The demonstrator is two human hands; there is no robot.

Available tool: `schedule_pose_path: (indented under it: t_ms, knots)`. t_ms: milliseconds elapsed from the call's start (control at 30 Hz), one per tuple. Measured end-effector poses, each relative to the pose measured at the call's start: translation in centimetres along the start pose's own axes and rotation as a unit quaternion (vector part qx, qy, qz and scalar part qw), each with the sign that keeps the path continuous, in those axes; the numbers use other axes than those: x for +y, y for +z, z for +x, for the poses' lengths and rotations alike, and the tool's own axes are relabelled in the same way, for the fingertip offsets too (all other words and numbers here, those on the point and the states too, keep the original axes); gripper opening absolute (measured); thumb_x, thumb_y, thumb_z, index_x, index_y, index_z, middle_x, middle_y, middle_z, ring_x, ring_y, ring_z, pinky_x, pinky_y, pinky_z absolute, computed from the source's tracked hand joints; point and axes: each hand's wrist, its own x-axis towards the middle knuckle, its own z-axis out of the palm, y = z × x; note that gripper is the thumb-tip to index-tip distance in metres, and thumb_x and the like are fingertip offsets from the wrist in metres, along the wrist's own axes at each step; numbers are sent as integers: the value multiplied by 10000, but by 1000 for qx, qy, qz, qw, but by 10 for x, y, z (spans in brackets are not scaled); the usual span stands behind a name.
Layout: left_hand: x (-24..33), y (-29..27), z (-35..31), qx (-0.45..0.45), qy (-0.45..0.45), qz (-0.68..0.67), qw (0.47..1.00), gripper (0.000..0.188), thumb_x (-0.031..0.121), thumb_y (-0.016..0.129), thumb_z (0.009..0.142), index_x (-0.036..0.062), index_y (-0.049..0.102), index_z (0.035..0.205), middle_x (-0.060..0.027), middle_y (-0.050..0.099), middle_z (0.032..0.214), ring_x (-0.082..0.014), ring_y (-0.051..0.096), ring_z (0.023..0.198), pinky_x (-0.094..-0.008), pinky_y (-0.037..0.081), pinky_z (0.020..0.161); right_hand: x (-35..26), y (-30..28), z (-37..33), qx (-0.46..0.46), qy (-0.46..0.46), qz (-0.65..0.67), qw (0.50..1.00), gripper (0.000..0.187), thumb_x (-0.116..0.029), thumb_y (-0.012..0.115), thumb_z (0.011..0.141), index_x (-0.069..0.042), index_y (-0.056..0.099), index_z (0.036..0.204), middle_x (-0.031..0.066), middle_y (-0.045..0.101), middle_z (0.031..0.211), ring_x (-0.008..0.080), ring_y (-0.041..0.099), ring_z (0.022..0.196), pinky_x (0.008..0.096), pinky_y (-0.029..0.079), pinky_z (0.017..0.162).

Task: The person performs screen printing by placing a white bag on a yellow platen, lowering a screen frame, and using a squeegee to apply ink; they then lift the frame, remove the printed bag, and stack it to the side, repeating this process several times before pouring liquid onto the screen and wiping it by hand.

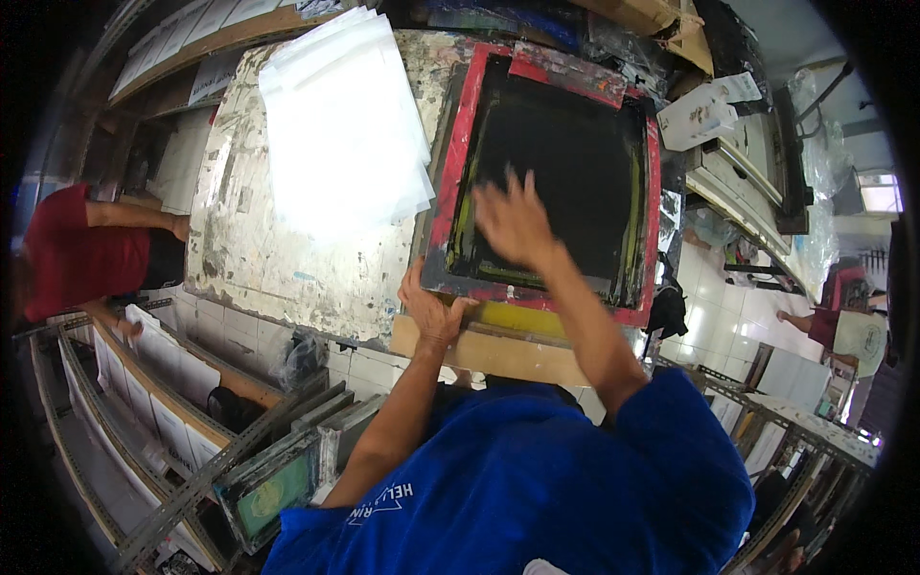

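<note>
A red-edged screen printing frame [654, 206] with a dark, ink-stained mesh lies on the right part of the worktable. My left hand [433, 309] grips its near left corner, the thumb along the front edge and the fingers up the side. Over the mesh, toward its left side, is my right hand [516, 225], fingers spread and a little blurred, with nothing seen in it. I cannot tell whether it touches the mesh. Left of the frame, a loose stack of translucent white sheets [345, 134] lies on the table.
The paint-stained worktable [230, 230] has a wooden front edge. A person in a red shirt [62, 244] stands at its left, by racks [144, 374] of white panels. Framed screens [278, 489] lean at lower left. A white box [695, 120] sits right; another person [848, 326] is farther off.
</note>
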Motion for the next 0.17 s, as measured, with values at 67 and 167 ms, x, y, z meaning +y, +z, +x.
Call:
schedule_pose_path:
  t_ms: [67, 167]
  knots:
    - [-2, 3, 0, 1, 8, -4, 1000, 1217, 663, 850, 601, -47, 366, 1463, -197, 490, 1430, -378, 397, 1354, -519, 245, 1145, -40, -3, -53, -15, -29, 88, 996, 494, -357, 494, 1010, -79, 585, 1407, 164, 560, 1457, 498, 329, 1457, 689, 153, 1203]
    - [-3, 5, 1, 0, 15, -4, 1000, 1227, 721, 812, 626, -49, 359, 1467, -193, 491, 1432, -383, 395, 1357, -520, 241, 1150, -36, -4, -37, -18, 12, 61, 998, 529, -408, 522, 996, -126, 572, 1441, 144, 511, 1520, 486, 265, 1500, 681, 92, 1220]
